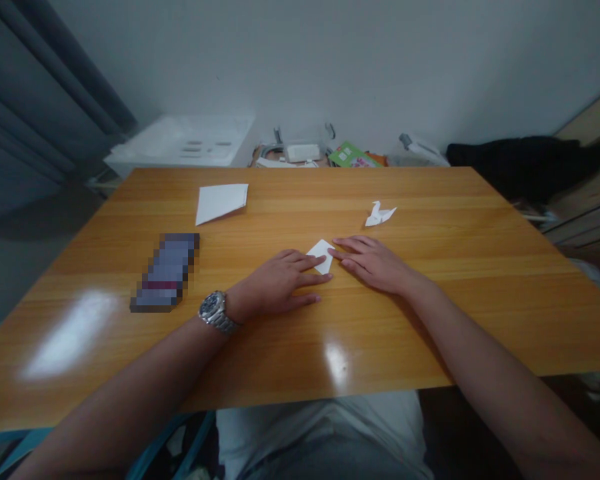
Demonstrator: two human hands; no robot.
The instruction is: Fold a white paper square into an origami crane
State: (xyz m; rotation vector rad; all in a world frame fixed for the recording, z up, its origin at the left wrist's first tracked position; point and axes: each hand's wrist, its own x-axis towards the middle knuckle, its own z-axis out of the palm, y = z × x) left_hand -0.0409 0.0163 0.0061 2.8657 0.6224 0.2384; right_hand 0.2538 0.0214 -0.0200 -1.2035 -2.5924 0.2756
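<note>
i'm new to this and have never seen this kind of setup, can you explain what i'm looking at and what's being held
There is no machine here: these are a person's own two bare hands. The single picture comes from a camera worn on that person's head, looking forward and down, so the forearms reach in from the bottom.

On the wooden table is a small white paper. The left hand, with a watch on its wrist, lays fingers over it; the right hand has a fingertip at its right edge. Neither hand grips it; it lies on the table.

Farther back are a paper bird on the right and a larger paper on the left. The dark oblong is pixelated, so its details cannot be read.
</note>
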